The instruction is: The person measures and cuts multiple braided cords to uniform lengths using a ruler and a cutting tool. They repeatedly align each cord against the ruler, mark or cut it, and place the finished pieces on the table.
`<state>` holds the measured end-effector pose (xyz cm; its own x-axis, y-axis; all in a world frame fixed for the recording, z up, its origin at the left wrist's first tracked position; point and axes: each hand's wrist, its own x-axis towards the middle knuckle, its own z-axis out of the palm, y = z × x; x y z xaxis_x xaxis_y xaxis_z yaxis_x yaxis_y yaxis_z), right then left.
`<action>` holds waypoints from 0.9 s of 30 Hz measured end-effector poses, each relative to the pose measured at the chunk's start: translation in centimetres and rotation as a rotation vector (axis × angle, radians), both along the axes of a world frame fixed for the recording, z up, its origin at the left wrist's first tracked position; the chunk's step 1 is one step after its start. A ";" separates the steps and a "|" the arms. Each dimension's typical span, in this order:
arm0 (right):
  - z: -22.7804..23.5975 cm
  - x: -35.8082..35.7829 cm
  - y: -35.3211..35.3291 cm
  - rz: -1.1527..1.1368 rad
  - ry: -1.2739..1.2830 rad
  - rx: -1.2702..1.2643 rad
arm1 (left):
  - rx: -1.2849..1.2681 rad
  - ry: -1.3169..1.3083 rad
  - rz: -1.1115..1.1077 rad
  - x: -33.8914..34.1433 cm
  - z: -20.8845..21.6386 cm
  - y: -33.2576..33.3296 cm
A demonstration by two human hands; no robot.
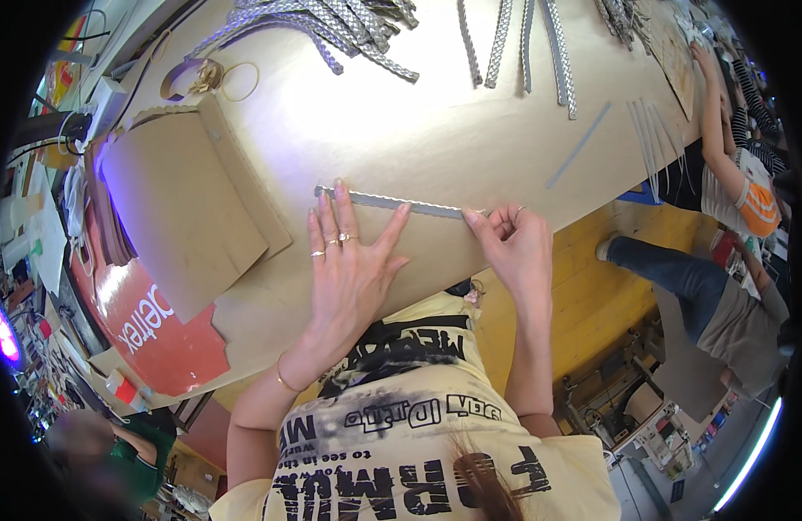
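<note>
A narrow grey strip with a silver braided edge lies across the brown paper-covered table in front of me. My left hand rests flat with its fingers spread, the fingertips touching the strip along its left half. At the strip's right end, my right hand pinches it between thumb and fingers. Beyond my hands, several silver braided straps lie side by side. A larger heap of similar straps sits at the far left of them.
Left of me are a folded brown cardboard piece, a red sheet and a tape roll. A thin grey strip and several pale strips lie near the right edge. Other people work at right and lower left.
</note>
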<state>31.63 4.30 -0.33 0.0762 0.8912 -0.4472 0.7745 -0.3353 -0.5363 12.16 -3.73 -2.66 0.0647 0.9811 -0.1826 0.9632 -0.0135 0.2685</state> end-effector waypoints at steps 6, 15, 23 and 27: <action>0.1 0.1 0.1 -0.070 0.028 0.029 | -0.008 0.013 -0.007 0.0 0.0 -0.1; -0.6 1.4 0.8 -0.098 0.140 -0.018 | -0.004 0.018 -0.012 -0.1 0.3 -0.1; -0.2 2.3 0.5 -0.056 -0.007 0.030 | 0.037 -0.030 0.001 -0.2 0.1 -0.2; -0.3 2.9 0.0 -0.094 -0.017 0.059 | 0.032 -0.052 0.008 0.0 0.3 -0.2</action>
<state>34.50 4.27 -0.65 0.1679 0.9046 -0.3918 0.7505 -0.3750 -0.5442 12.15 -3.95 -2.38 0.0650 0.9869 -0.1479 0.9480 -0.0148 0.3178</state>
